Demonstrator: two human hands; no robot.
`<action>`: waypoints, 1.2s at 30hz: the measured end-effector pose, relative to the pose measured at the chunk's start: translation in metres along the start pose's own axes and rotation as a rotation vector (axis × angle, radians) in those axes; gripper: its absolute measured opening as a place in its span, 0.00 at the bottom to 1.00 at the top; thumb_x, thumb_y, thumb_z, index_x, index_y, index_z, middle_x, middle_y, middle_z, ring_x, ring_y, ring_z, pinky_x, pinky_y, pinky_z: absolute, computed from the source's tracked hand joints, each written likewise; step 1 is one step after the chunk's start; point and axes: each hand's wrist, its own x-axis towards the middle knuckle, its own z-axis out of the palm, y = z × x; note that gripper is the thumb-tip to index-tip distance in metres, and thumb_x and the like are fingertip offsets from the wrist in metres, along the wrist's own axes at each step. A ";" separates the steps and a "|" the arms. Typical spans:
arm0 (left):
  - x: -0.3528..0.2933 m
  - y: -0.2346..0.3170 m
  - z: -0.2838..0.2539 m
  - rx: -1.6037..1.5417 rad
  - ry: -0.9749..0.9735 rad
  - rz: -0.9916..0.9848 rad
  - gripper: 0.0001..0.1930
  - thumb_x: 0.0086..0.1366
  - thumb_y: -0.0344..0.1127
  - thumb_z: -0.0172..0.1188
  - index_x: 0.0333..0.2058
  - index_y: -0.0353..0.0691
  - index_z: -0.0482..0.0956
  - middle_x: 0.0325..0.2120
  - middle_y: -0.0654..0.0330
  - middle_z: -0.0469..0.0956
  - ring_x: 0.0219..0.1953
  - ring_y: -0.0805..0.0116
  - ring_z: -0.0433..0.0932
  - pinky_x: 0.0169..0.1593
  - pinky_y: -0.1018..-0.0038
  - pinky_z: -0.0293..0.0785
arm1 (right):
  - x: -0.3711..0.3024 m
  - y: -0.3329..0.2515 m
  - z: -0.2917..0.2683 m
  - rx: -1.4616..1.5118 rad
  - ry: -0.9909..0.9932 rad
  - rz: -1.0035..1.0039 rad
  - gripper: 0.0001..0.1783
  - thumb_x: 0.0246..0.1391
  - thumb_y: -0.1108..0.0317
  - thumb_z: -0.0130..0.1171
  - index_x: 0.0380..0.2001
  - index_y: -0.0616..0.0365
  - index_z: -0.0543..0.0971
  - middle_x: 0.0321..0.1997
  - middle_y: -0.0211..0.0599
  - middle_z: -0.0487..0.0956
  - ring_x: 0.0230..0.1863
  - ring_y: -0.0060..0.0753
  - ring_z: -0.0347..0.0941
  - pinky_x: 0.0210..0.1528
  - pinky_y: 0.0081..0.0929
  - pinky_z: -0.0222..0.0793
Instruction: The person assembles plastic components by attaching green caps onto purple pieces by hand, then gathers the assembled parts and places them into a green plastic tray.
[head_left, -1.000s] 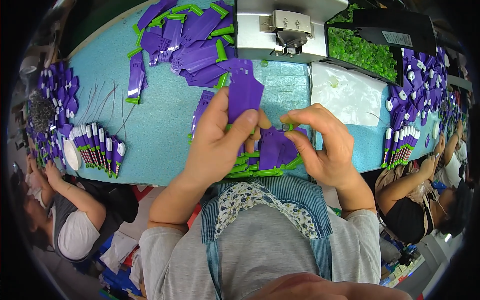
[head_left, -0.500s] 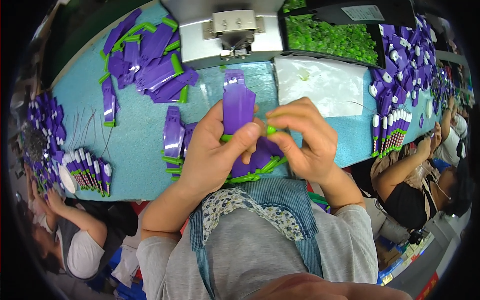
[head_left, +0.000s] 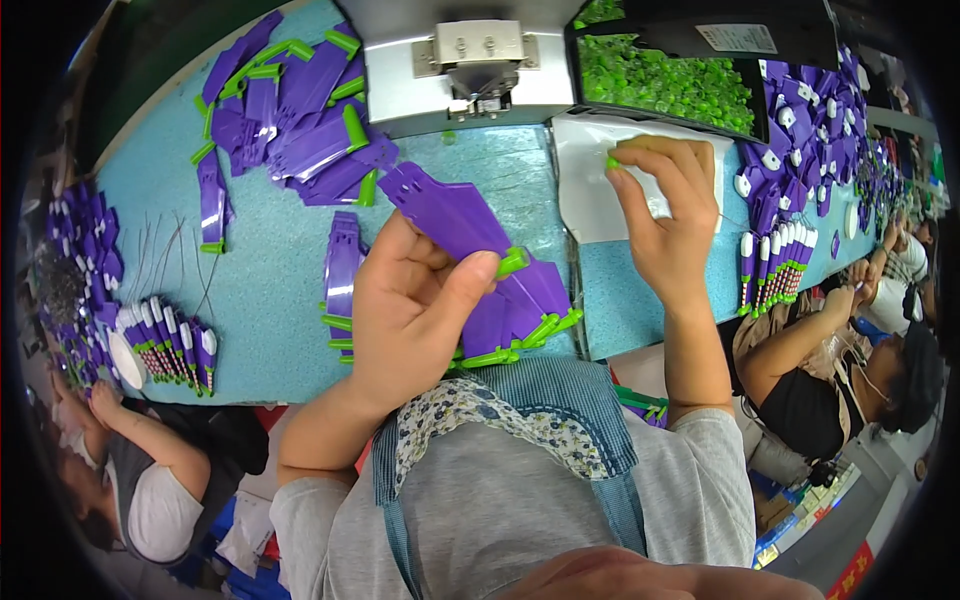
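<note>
My left hand grips a flat purple plastic piece by its lower end, thumb on top. A green strip runs across that end, and the piece tilts up to the left. Over to the right, my right hand is raised above a white sheet, pinching a small green plastic piece between thumb and fingertips. Beneath my left hand lie more purple pieces with green ends, near the table edge. Another small stack sits left of my left wrist.
A metal machine stands at the back centre. Beside it, a black tray holds many small green pieces. Purple pieces are heaped at the back left. White-capped purple pieces stand in a row at the right. Co-workers sit on both sides.
My right hand has moved away from the purple piece, up and right over the white sheet, with a small green piece at its fingertips. The purple piece in my left hand has tilted leftward.
</note>
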 end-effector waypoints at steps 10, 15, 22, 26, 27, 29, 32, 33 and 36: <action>-0.012 -0.007 0.002 0.147 -0.028 0.188 0.12 0.61 0.20 0.60 0.43 0.31 0.72 0.34 0.56 0.81 0.36 0.72 0.80 0.41 0.78 0.75 | -0.021 -0.050 -0.006 0.742 -0.185 0.202 0.08 0.48 0.73 0.66 0.33 0.61 0.82 0.38 0.36 0.80 0.40 0.31 0.69 0.45 0.25 0.64; -0.014 -0.006 0.006 0.173 0.018 0.218 0.09 0.60 0.20 0.61 0.39 0.30 0.75 0.31 0.57 0.82 0.33 0.74 0.80 0.37 0.80 0.76 | -0.027 -0.055 -0.001 0.671 -0.205 0.152 0.07 0.46 0.75 0.67 0.31 0.61 0.81 0.35 0.36 0.80 0.37 0.29 0.70 0.42 0.24 0.65; -0.024 -0.003 -0.015 0.111 -0.014 0.095 0.10 0.61 0.20 0.60 0.42 0.31 0.74 0.35 0.57 0.81 0.38 0.73 0.80 0.42 0.79 0.76 | -0.039 -0.067 0.016 0.974 -0.279 0.380 0.07 0.47 0.73 0.68 0.29 0.62 0.79 0.32 0.36 0.77 0.34 0.27 0.69 0.38 0.22 0.64; -0.027 0.014 -0.050 0.220 0.092 0.137 0.13 0.64 0.22 0.57 0.47 0.32 0.70 0.36 0.59 0.79 0.34 0.78 0.77 0.40 0.80 0.75 | 0.002 -0.071 0.032 0.750 -0.363 0.173 0.09 0.45 0.75 0.68 0.32 0.63 0.80 0.32 0.36 0.79 0.34 0.28 0.74 0.37 0.24 0.68; -0.027 0.018 -0.061 0.224 0.106 0.143 0.13 0.64 0.22 0.57 0.47 0.32 0.70 0.36 0.59 0.79 0.34 0.78 0.77 0.40 0.80 0.75 | 0.011 -0.066 0.044 0.614 -0.270 0.093 0.10 0.46 0.76 0.66 0.35 0.63 0.81 0.33 0.37 0.79 0.32 0.30 0.75 0.36 0.25 0.69; -0.026 0.022 -0.085 0.508 0.436 0.213 0.10 0.68 0.26 0.54 0.47 0.33 0.70 0.28 0.64 0.78 0.28 0.83 0.73 0.29 0.85 0.68 | 0.025 -0.056 0.065 0.349 -0.153 -0.041 0.13 0.48 0.79 0.62 0.40 0.62 0.81 0.33 0.39 0.80 0.30 0.36 0.76 0.34 0.29 0.71; -0.044 0.012 -0.125 0.941 0.610 0.216 0.06 0.67 0.28 0.55 0.42 0.34 0.73 0.23 0.60 0.78 0.24 0.81 0.71 0.27 0.79 0.67 | 0.029 -0.054 0.087 0.015 -0.130 -0.181 0.15 0.48 0.81 0.58 0.41 0.61 0.81 0.34 0.42 0.79 0.32 0.43 0.77 0.35 0.33 0.73; -0.046 0.009 -0.130 0.997 0.614 0.259 0.04 0.65 0.27 0.56 0.38 0.34 0.75 0.24 0.54 0.78 0.24 0.71 0.74 0.28 0.74 0.69 | 0.029 -0.056 0.091 -0.056 -0.124 -0.221 0.14 0.48 0.81 0.58 0.40 0.61 0.81 0.34 0.42 0.79 0.33 0.43 0.77 0.35 0.33 0.73; -0.052 0.015 -0.132 1.146 0.466 0.175 0.03 0.62 0.26 0.57 0.33 0.32 0.76 0.29 0.48 0.78 0.29 0.50 0.78 0.32 0.66 0.73 | 0.026 -0.056 0.095 -0.074 -0.146 -0.190 0.17 0.39 0.81 0.56 0.37 0.60 0.80 0.34 0.40 0.76 0.35 0.44 0.75 0.36 0.36 0.73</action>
